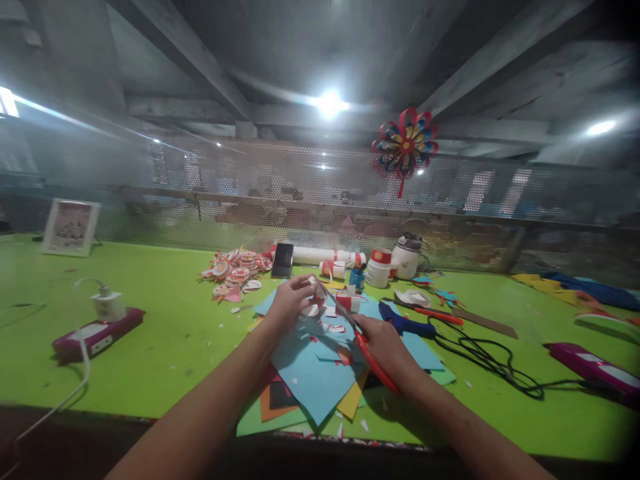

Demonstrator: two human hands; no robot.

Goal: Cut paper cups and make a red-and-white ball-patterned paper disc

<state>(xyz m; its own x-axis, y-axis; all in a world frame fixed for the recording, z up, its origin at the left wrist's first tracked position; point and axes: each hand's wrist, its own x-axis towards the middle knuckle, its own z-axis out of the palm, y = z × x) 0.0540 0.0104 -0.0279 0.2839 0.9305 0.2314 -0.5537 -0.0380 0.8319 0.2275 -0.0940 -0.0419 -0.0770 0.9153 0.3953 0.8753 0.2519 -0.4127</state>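
My right hand [383,343] is wrapped round the handles of red-handled scissors [370,357], whose blades point up and left. Fingers of my left hand [293,300] pinch a small white paper piece [314,285] close to the blade tips. Whether the blades touch the paper, I cannot tell. Beneath both hands lies a stack of coloured paper, with a light blue sheet [320,380] on top. Small white and red paper scraps [336,329] are scattered over it. A red and white paper roll [349,305] rests just beyond the blades.
A blue glue gun [405,322] with a black cable lies at right. Behind are a black phone [283,260], a pile of round paper pieces [240,267], white jars [379,270] and a paper tube [320,255]. Purple power strips [100,333] sit on both sides; a paper flower [406,145] hangs above.
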